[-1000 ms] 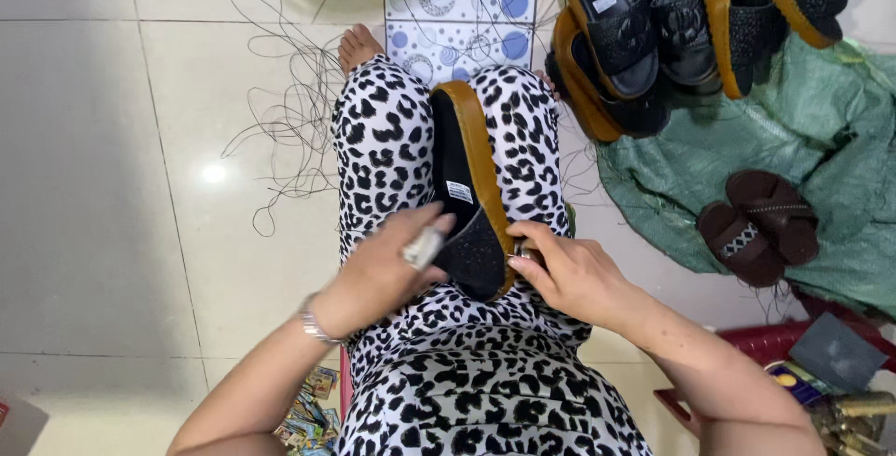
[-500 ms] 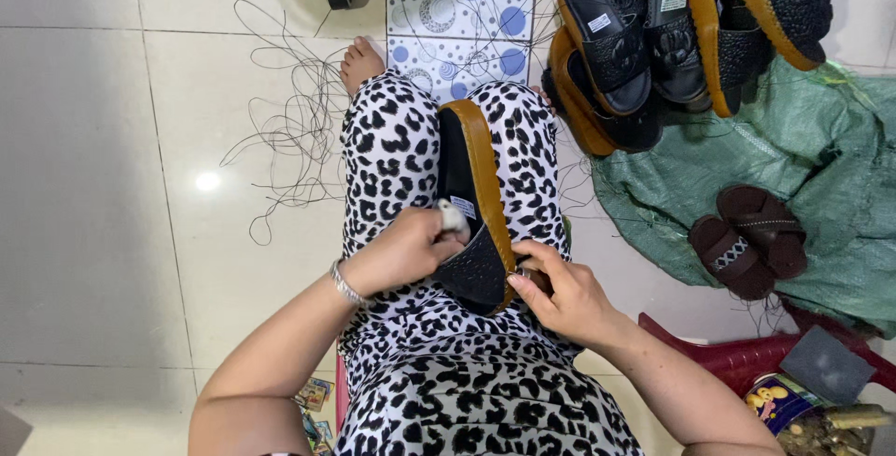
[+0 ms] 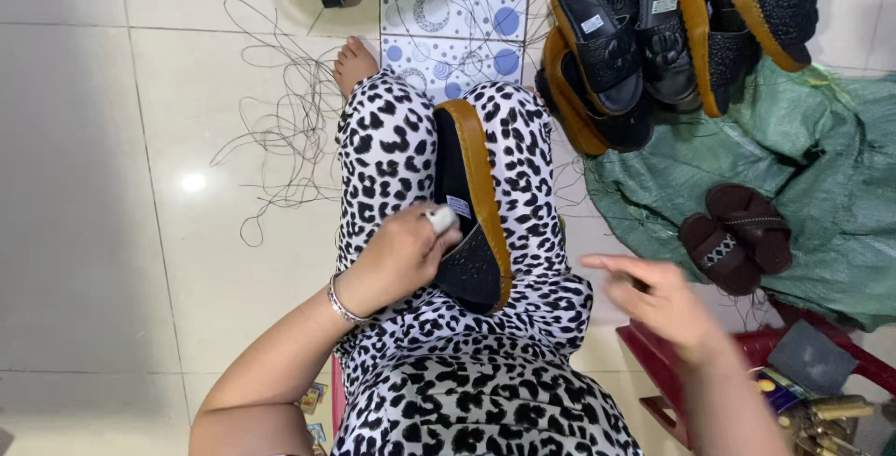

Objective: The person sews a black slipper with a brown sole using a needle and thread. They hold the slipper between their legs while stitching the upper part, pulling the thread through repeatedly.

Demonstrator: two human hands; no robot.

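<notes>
Left hand (image 3: 397,255) is gripping the black tan-edged leather sandal (image 3: 471,204) wedged between the knees; right hand (image 3: 667,302) is hovering released, well apart.

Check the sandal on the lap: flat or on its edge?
On its edge: the sandal stands between the knees, tan sole rim up, steadied by the left hand.

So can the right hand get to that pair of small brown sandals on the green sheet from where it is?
Probably yes. The right hand hovers open and empty, and the brown sandals lie just beyond its fingers on the green sheet with nothing between them.
</notes>
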